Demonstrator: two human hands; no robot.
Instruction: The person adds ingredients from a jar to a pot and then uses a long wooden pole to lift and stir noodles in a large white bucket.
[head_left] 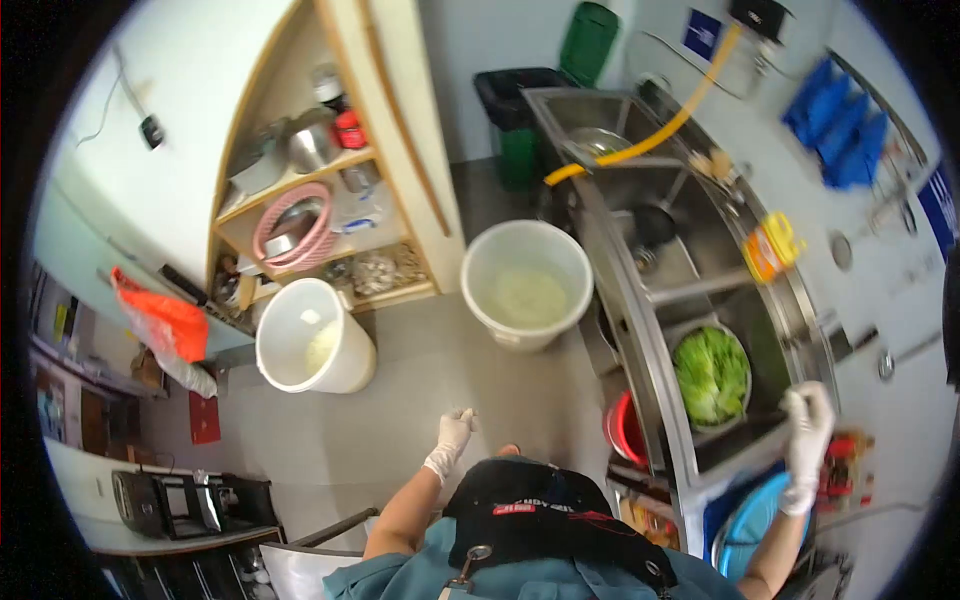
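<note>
My left hand [454,436], in a white glove, hangs over the grey floor in front of my body. Its fingers are curled in, and nothing shows in them. My right hand [809,428], gloved too, is raised by the right rim of the nearest sink basin [768,365]. Its fingers are bent and close together; whether anything is inside them is hidden. Left of this hand, a round bowl [741,404] of green lettuce [711,372] sits in that basin. Neither hand touches the lettuce.
Two white buckets [527,335] [350,358] stand on the floor. A yellow hose [690,118] hangs over the far basins. A yellow bottle [770,250] stands on the sink's edge. Below are a red bucket [625,430] and a blue basin [755,515]. Shelves [300,180] hold bowls and a pink basket.
</note>
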